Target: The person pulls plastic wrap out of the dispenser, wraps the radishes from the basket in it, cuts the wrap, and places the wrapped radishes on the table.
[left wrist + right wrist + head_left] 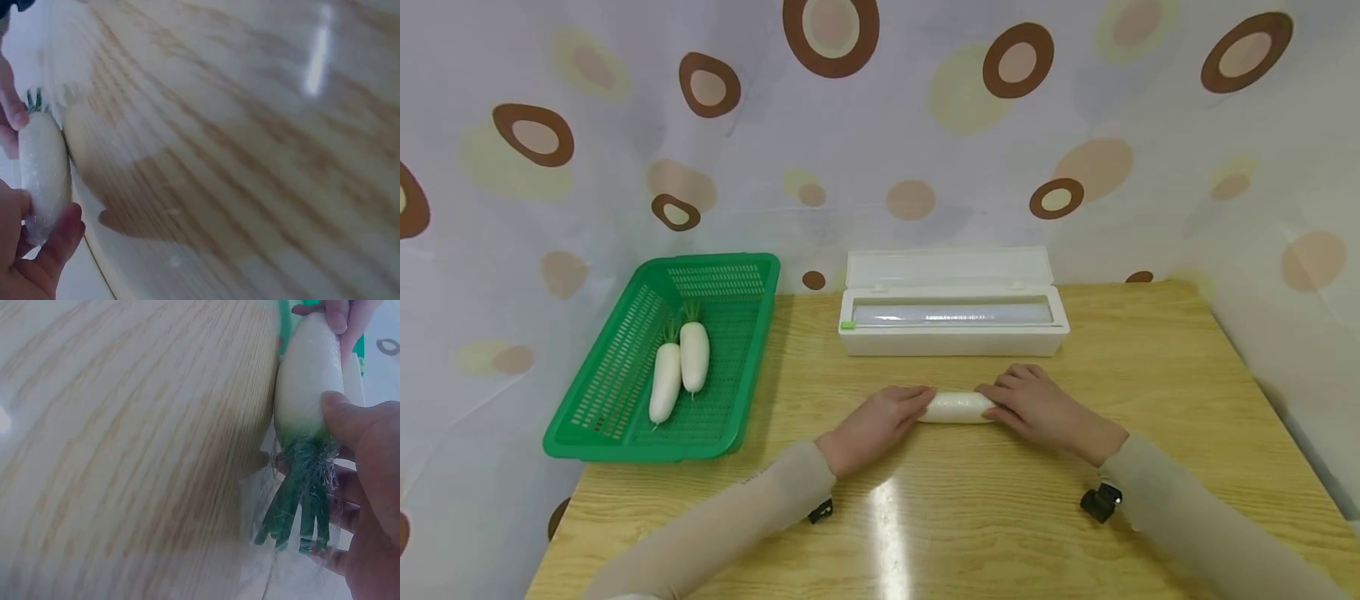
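Note:
A white radish (957,407) wrapped in clear plastic film lies crosswise between both hands, low over the table. In the head view my left hand (880,423) grips its left end, thumb and fingers on either side. My right hand (1041,410) holds the other end, where the right wrist view shows cut green stalks (299,503) inside crinkled film (265,515). The right thumb (344,415) presses on the white body just above the stalks. From the left wrist, the film-covered radish (45,165) shows its tip between the left thumb and fingers.
Behind the hands stands a white film dispenser (955,343), lid (950,268) raised, with a roll (953,314) inside. At the left, a green basket (758,350) holds two more white radishes (666,383). A patterned cloth (880,133) hangs behind the wooden table (985,517).

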Demonstrator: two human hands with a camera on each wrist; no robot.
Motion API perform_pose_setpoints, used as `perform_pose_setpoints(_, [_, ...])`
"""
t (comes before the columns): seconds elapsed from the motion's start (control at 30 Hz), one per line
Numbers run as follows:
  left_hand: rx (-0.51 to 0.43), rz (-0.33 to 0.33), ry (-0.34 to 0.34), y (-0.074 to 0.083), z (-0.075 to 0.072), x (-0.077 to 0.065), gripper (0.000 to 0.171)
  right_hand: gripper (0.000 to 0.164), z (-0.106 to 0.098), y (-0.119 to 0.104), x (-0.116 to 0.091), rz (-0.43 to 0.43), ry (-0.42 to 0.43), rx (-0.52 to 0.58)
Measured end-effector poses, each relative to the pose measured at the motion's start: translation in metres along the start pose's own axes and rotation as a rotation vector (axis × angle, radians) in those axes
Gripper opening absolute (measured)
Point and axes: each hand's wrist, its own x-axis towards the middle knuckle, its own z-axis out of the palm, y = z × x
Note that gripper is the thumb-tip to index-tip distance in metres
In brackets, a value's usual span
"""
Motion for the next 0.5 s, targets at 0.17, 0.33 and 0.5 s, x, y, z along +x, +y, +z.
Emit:
perform_pose_setpoints(0.17, [0.167, -0.014, -0.044, 0.006, 0.004, 0.004, 0.049, 0.039, -0.001, -0.003, 0.000, 0.026, -0.006, 0.000])
perform_pose_setpoints(0.33, [-0.007, -0.123, -0.090, 0.003, 0.004, 0.004, 0.051, 0.041, -0.003, -0.003, -0.003, 0.054, -0.016, 0.039])
perform_pose_setpoints(0.5, [-0.306, -0.208, -0.076, -0.003, 0.002, 0.003, 0.048, 0.054, -0.006, 0.006, -0.013, 0.139, -0.049, 0.098])
